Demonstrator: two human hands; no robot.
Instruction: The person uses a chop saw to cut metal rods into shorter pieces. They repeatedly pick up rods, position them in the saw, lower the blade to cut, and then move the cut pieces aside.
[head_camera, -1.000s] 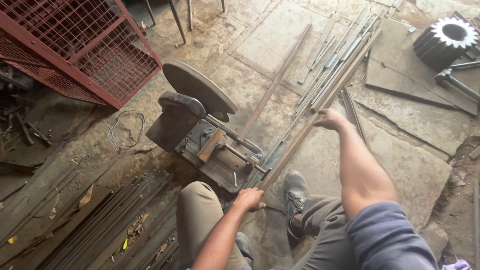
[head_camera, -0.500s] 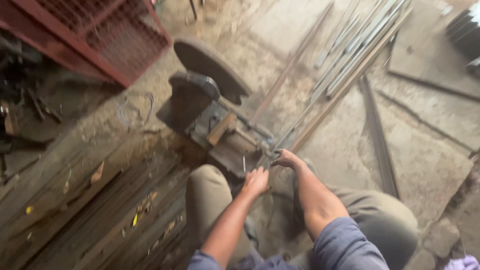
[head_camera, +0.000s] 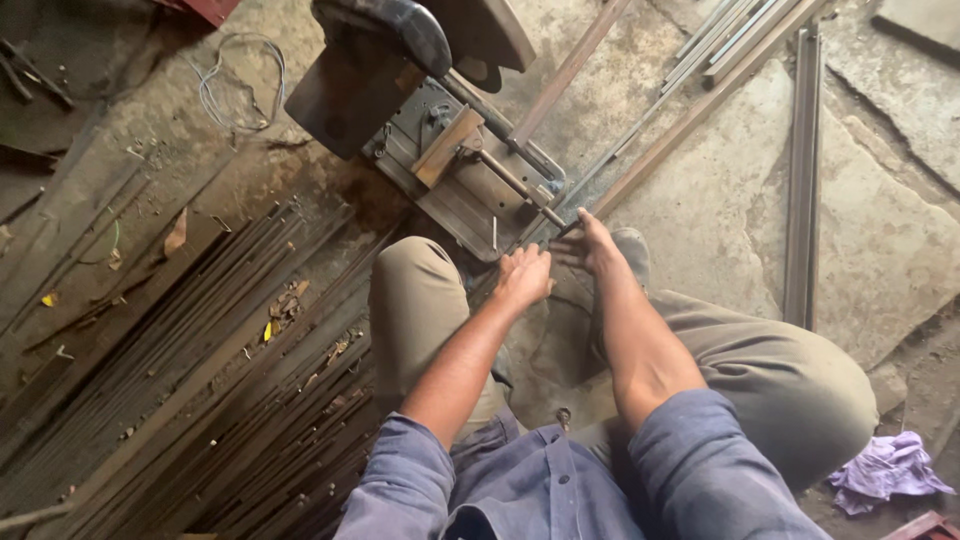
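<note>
Squatting on the stone floor (head_camera: 720, 190), I reach both hands down to the saw machine (head_camera: 440, 150) in front of my knees. My left hand (head_camera: 524, 276) rests with its fingers spread at the near edge of the machine's flat base, touching the end of a long metal bar (head_camera: 690, 115). My right hand (head_camera: 590, 238) is just beside it, fingers out on that same bar; I cannot tell if this grip is closed around it. The bar runs away from me, up and to the right, next to more bars. Many thin rods (head_camera: 200, 350) lie in a pile on my left. A purple rag (head_camera: 885, 470) sits near my right knee.
</note>
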